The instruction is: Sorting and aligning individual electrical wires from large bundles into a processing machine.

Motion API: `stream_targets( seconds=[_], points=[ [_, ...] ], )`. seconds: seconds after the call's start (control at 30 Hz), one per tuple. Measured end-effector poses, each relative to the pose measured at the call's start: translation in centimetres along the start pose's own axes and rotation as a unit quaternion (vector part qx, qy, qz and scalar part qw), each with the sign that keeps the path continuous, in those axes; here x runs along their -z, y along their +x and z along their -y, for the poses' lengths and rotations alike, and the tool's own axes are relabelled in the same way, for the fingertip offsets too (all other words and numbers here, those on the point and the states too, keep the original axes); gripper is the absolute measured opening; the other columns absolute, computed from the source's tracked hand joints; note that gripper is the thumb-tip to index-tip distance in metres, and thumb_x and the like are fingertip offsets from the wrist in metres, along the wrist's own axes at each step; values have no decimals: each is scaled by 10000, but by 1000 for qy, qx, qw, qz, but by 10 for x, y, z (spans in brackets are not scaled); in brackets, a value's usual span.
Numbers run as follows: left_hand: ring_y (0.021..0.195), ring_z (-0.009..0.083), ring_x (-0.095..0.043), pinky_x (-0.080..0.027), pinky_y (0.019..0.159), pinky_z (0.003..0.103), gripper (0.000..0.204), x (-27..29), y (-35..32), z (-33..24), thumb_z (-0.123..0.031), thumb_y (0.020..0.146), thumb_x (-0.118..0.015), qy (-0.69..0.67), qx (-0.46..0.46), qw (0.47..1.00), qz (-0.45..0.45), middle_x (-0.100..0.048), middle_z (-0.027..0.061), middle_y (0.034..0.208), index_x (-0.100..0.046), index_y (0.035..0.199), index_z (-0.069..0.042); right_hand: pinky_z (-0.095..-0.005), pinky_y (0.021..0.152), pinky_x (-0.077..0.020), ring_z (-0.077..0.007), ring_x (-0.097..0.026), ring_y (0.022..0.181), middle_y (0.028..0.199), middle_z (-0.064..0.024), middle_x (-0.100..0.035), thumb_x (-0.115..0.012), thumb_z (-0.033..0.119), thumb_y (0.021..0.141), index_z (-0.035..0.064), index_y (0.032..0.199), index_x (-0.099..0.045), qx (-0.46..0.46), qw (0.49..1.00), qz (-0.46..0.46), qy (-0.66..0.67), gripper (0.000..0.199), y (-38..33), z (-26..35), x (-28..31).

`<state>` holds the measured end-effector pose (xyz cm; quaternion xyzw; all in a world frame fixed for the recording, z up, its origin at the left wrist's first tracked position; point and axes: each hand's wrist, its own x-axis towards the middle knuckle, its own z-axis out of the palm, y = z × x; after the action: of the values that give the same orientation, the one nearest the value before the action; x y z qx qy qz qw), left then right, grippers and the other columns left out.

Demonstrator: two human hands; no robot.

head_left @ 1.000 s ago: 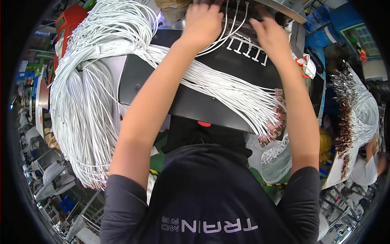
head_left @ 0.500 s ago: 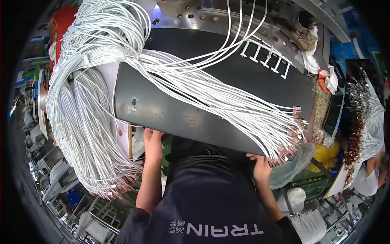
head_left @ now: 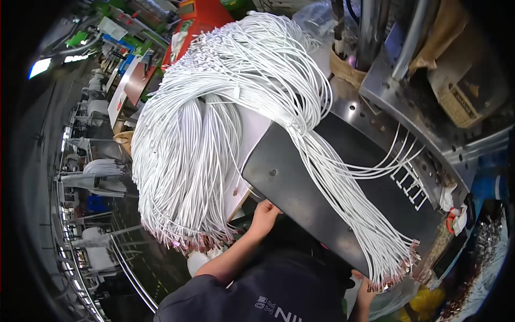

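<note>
The black panel (head_left: 295, 185) is the landmark here. The left hand (head_left: 265, 216) is at its near edge, with the fingers bent against this edge; whether they pinch it, I cannot tell. The right hand (head_left: 365, 288) is by the same edge, farther to the right and partly hidden, so I cannot tell its state. The white cable bundle (head_left: 347, 206) lies across the panel, and its ends, just beside the right hand, stand in the way. To the left of the panel, a large cable pile (head_left: 182, 166) hangs down. Beyond the panel there is a perforated metal plate (head_left: 394, 99), and at its far right part a row of white clips (head_left: 410, 188). Below its right end is a yellow bag (head_left: 427, 302).
</note>
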<state>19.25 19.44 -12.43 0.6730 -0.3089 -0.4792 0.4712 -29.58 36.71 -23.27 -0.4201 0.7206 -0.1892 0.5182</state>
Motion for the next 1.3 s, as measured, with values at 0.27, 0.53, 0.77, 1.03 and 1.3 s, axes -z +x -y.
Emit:
stream_targets(
  seconds=[0.27, 0.53, 0.77, 1.03, 1.3],
  points=[
    [786, 107, -667, -534, 764, 273, 243, -6, -1, -14, -176, 1043, -591, -5, -2, 1000, 8, -726, 41, 845, -708, 967, 23, -350, 804, -555, -242, -722, 849, 920, -144, -765, -500, 143, 1028, -64, 997, -736, 153, 969, -191, -28, 315, 6, 75, -25],
    [751, 202, -694, -538, 732, 314, 261, -72, -55, -26, -271, 983, -677, 29, -143, 968, 202, -718, 73, 806, -699, 920, -18, -324, 893, -549, -197, -693, 1018, 1097, -101, -744, -610, 85, 1018, -26, 1217, -694, 70, 944, 283, 157, 243, -50, 275, -29],
    [1267, 323, -549, -422, 1069, 492, 703, -142, -48, -156, -551, 791, -761, 368, -591, 662, 275, -574, 154, 1374, -610, 1286, -75, -420, 953, -513, -320, -647, 1137, 1225, -173, -696, -646, 157, 935, 4, 1060, -761, 440, 895, -51, -49, 229, 7, 392, 65],
    [1439, 330, -431, -323, 1186, 521, 821, -173, 14, -176, -489, 814, -776, 468, -561, 566, 381, -471, 164, 1541, -500, 1474, -85, -341, 901, -487, -231, -667, 915, 972, -91, -746, -667, 194, 932, 30, 943, -785, 424, 864, -271, -29, 202, 72, 372, 84],
    [1240, 372, -591, -474, 1045, 417, 534, -96, 84, -246, -199, 823, -796, 520, -422, 631, 392, -620, 173, 1351, -638, 1312, -52, -300, 806, -490, -146, -632, 889, 904, -82, -689, -552, 143, 1000, -52, 919, -699, 283, 814, -483, 151, 257, -37, 220, 119]
  ],
)
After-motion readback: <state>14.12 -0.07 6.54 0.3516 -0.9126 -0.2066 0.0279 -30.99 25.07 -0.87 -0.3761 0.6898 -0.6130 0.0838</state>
